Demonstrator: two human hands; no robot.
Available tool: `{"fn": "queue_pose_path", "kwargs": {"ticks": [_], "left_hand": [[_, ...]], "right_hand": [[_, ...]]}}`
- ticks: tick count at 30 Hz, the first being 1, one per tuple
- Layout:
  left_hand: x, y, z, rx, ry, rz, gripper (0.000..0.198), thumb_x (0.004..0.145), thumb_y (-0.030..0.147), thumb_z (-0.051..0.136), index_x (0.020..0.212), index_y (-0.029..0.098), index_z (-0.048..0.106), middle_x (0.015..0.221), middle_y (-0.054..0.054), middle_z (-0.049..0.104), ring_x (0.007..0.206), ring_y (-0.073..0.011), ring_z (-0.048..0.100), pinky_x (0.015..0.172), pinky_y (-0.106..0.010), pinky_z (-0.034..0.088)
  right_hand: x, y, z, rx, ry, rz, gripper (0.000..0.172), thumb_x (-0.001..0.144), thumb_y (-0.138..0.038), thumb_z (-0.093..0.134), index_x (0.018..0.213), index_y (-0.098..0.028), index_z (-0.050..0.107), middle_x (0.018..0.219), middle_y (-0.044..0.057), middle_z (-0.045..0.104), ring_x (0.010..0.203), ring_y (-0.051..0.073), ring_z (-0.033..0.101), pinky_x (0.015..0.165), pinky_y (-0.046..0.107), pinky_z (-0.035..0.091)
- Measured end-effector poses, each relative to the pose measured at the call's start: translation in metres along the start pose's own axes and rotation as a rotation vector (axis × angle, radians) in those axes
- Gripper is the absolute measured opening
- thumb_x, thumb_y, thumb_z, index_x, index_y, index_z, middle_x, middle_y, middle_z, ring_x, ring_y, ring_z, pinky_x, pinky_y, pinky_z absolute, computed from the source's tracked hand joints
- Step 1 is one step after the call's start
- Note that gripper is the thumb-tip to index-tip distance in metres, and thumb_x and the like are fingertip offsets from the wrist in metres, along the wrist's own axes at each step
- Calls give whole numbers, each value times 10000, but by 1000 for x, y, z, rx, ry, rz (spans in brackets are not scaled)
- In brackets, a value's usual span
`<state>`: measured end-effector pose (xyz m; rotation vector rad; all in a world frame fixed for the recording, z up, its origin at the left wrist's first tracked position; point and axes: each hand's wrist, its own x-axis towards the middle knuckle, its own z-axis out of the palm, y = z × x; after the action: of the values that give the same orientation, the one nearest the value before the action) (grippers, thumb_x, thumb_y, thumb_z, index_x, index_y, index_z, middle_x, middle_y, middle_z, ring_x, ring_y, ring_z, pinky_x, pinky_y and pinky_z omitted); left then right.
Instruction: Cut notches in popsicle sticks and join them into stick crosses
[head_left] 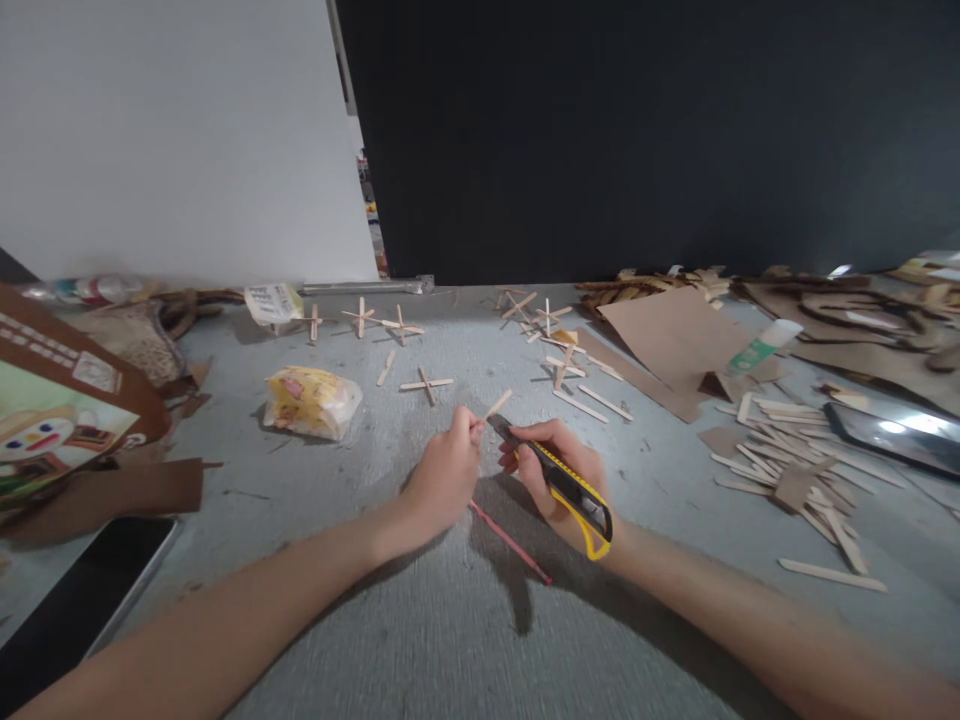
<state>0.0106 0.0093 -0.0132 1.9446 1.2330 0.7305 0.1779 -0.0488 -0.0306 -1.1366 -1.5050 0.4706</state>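
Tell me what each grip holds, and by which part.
Left grip: flat, pale wooden stick, pinched by its near end. Right grip: yellow-and-black utility knife, held around its handle.

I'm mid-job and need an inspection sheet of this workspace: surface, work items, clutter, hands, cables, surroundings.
Surface: grey tabletop, dark specks and marks.
Job's things: craft stick and yellow-and-black utility knife in hand; crossed sticks beyond the hands; loose stick pile at right.
Clutter: phone, yellow-printed packet and brown bag at left; cardboard, glue stick and another phone at right; thin red rod between the forearms.
Hands: left hand pinches the craft stick; right hand grips the knife, tip near the stick, contact unclear.
Cables: nothing seen.
Surroundings: white panel and black panel behind, narrow gap between.
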Motion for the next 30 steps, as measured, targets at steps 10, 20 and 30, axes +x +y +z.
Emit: {"fn": "queue_pose_path", "kwargs": {"ticks": [10,20,30], "left_hand": [[1,0,1,0,-5,-3,161,1061,240,371,901,254,385,692,34,527,615,-162,507,618,-296,325],[1,0,1,21,-26,-34,171,1084,288,358,923,251,403,663,51,515,564,-154,477,581,-292,286],[0,-3,1,29,-19,2,155,1058,226,369,906,254,383,672,42,517,588,-163,498,593,-295,304]], "right_hand": [[2,0,-4,-86,51,-104,143,1011,-325,596,1121,-251,650,853,36,802,699,193,784,607,298,608],[1,1,-6,-51,30,-40,140,1028,-429,590,1130,-349,644,871,50,791,708,261,778,614,411,639],[2,5,-3,-168,44,-138,136,997,-259,593,1118,-259,655,871,28,799,682,182,773,614,302,615]]}}
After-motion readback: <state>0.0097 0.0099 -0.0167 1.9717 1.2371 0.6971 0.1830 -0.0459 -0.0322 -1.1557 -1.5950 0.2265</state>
